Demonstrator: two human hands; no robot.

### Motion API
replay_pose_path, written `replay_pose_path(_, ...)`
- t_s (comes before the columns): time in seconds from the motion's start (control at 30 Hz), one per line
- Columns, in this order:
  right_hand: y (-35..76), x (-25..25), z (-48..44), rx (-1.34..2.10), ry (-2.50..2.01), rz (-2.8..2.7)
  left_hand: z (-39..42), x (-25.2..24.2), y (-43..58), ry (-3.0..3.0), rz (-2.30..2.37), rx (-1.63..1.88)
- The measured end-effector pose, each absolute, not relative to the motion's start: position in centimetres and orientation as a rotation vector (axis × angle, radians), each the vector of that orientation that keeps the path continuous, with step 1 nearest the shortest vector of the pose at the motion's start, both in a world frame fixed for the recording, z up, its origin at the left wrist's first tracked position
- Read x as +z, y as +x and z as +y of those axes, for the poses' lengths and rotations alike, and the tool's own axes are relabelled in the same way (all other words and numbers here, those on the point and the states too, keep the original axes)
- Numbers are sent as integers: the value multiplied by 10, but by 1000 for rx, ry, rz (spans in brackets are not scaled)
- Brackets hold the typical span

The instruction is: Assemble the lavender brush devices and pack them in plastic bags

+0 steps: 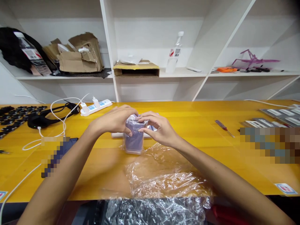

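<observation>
A small grey-purple box (pixel 134 140) in clear plastic wrap stands on the table in front of me. My left hand (pixel 124 120) is closed around its upper left side, the thumb pressing on the front. At the upper right, my right hand (pixel 156 125) pinches the clear wrap at the box's top edge with thumb and fingers. Behind the hands lies a white object (pixel 116 135), mostly hidden. A crumpled clear plastic sheet (pixel 164 168) spreads from beside the box over the table's front edge.
On the left are a white power strip (pixel 97 107) with cables, a black headset (pixel 38 120) and a dark phone-like slab (pixel 70 143). A screwdriver (pixel 223 127) and several flat grey pieces (pixel 281 113) lie right. Shelves behind hold a bottle (pixel 174 54) and cardboard boxes (pixel 79 57).
</observation>
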State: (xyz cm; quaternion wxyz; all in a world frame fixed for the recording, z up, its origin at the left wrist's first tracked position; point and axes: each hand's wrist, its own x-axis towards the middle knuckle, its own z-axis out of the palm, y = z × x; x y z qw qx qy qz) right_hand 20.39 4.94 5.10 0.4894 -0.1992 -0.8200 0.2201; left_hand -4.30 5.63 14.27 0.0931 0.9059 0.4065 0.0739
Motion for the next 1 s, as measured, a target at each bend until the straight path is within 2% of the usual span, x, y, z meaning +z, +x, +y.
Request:
replay_pose_path(0.1, 204, 57, 44, 402, -475, -2085, 62, 154, -31, 2561, 1208, -108)
replay_pose_path(0.2, 210, 71, 17, 209, -596, -2165, 61, 153, -31, 2582, 1174, -87)
replay_pose_path(0.37, 234, 75, -75, -28, -758, -2416, 31, 155, -69, 2707, 1230, 265)
replay_pose_path(0.5, 240, 22, -130, -322, -758, -2700, -2, 171, -116, 2828, 1324, 675)
replay_pose_path(0.63, 232, -34, -142, -292, -841, -2795, -15, 176, -149, 2861, 1640, 1017)
replay_pose_path(0.77, 228, -46, -138, -213, -979, -2813, -5, 146, -168, 2895, 1912, 1074)
replay_pose_path(0.97, 227, -46, -134, -196, -1020, -2832, 25, 65, -197, 3137, 2137, 716)
replay_pose_path(1.0, 226, -47, -134, -194, -1018, -2832, 28, 51, -200, 3184, 2119, 738)
